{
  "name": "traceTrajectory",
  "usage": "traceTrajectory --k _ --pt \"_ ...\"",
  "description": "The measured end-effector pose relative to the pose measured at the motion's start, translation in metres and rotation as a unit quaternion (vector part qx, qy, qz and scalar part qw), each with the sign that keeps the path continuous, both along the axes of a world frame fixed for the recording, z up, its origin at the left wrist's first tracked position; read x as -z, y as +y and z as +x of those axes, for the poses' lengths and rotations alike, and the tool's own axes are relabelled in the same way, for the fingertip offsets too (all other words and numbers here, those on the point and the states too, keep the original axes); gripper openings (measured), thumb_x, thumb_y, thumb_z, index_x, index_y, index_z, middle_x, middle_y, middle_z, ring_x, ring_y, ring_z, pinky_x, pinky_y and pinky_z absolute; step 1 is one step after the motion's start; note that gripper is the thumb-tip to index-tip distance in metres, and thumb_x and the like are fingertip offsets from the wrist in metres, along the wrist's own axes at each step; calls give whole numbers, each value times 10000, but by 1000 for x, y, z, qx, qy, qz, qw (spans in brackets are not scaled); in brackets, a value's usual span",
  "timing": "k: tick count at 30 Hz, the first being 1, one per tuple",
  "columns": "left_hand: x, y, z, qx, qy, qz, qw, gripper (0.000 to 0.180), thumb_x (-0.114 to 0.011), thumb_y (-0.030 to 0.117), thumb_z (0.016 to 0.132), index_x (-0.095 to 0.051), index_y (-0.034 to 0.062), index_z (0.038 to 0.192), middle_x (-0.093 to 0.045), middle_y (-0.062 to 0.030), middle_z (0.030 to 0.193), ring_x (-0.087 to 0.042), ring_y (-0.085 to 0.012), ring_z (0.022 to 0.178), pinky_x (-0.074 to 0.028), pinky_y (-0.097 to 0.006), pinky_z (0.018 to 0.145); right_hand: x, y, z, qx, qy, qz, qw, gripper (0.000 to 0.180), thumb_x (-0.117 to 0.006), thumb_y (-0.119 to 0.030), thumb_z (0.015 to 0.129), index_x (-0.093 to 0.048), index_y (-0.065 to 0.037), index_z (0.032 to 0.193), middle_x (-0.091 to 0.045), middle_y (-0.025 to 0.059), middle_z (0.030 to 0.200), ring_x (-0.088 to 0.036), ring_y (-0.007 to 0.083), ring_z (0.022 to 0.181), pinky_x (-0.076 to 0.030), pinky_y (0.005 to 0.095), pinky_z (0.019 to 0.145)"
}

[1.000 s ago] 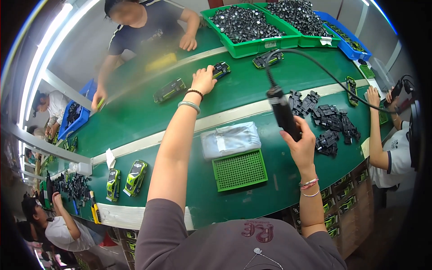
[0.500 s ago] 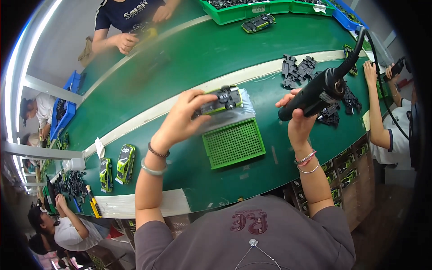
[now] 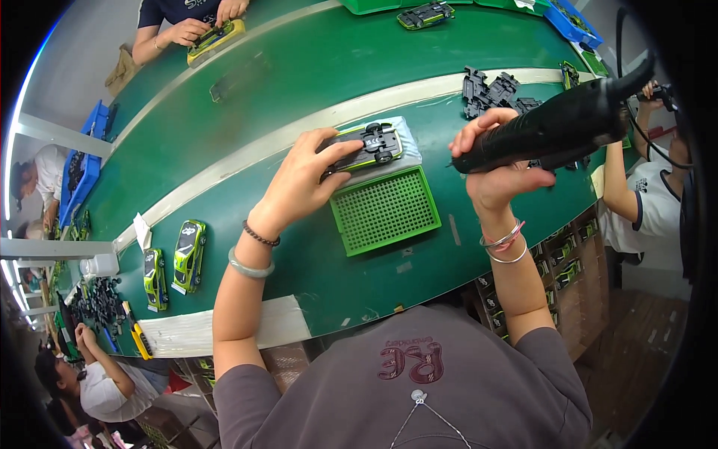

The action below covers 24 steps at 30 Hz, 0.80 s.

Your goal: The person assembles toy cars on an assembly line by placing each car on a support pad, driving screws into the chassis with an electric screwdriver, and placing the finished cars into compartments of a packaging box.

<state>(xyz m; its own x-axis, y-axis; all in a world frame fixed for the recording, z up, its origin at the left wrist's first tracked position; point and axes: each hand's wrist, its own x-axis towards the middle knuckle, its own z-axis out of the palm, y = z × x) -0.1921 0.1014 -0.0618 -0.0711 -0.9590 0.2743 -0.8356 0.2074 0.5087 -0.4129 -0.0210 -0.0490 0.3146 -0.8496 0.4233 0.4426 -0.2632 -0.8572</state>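
Observation:
My left hand (image 3: 303, 172) is closed around the rear of an upside-down green toy car (image 3: 380, 138), its black chassis and wheels facing up. The car rests on a pale blue pad (image 3: 407, 147), with one of my fingers lying on the chassis. To the right, my right hand (image 3: 497, 165) grips a black corded electric screwdriver (image 3: 546, 129), held nearly level. Its narrow tip points left toward the car but stays apart from it. Just below the pad sits a green perforated basket (image 3: 387, 213) with its mesh bottom showing.
Black chassis parts (image 3: 490, 93) lie in a pile at the right. Two finished-looking green toy cars (image 3: 190, 254) stand at the left, near a yellow utility knife (image 3: 138, 333). Across the table a co-worker's hands (image 3: 196, 30) handle another car; other people sit at both sides.
The toy car has come down flat onto the pad under my left hand. The screwdriver has swung to a more level angle, and my right hand has wrapped further around it.

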Motion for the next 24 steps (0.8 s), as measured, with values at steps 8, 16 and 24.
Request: traceTrajectory --k 8,16,24 --pt "9 -2 -1 -3 46 -26 999 459 -664 70 722 -561 156 1161 -483 -170 1176 -463 -343 1079 -398 -408 926 13 30 24 -95 -14 63 993 1019 -208 -960 463 -419 -38 840 -497 84 587 -505 180 521 -447 290 495" --pt "10 -1 1 -6 42 -24 999 463 -663 81 726 -559 171 1168 -483 -167 1178 -461 -342 1086 -395 -407 930 25 35 26 -99 -8 56 993 1001 -197 -950 501 -414 -34 841 -504 91 607 -512 178 536 -450 292 502" --pt "10 -2 3 -1 31 -12 999 475 -663 75 735 -558 166 1189 -457 -162 1209 -452 -326 1120 -413 -378 915 25 36 26 -100 12 44 994 987 -209 -941 526 -413 -30 848 -495 89 607 -513 180 541 -451 294 513"
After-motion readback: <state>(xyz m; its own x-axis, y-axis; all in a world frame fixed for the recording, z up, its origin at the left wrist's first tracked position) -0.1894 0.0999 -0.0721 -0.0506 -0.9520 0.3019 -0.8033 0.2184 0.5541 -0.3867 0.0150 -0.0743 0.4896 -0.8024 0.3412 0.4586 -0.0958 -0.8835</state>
